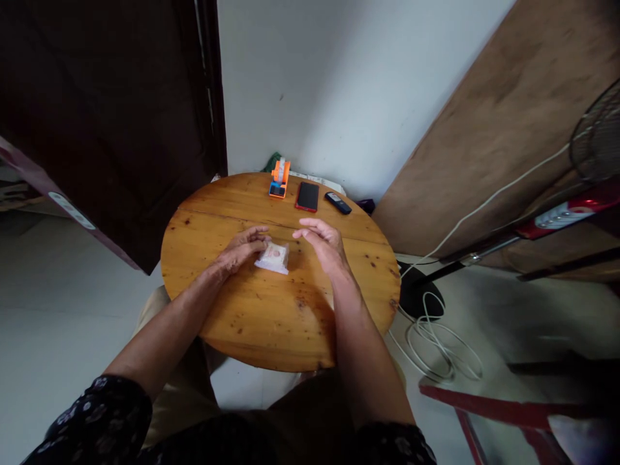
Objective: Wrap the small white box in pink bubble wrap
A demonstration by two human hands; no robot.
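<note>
On the round wooden table (232,310) lies a small white packet (272,257) in clear plastic wrap, with a faint print on top. My left hand (242,248) is at the packet's left side, fingers stretched forward and the thumb at its upper left edge. I see no firm grip there. Right of the packet, my right hand (322,240) hovers above the wood, apart from it, with nothing in it. Its fingers point left and the thumb stands off from them.
Toward the wall stand an orange tape dispenser (279,177), a red-edged phone (307,196) and a dark handheld device (338,202). On the right, a fan (600,139) on a stand and a coiled white cable (431,349) occupy the floor. A dark door (111,97) is at left.
</note>
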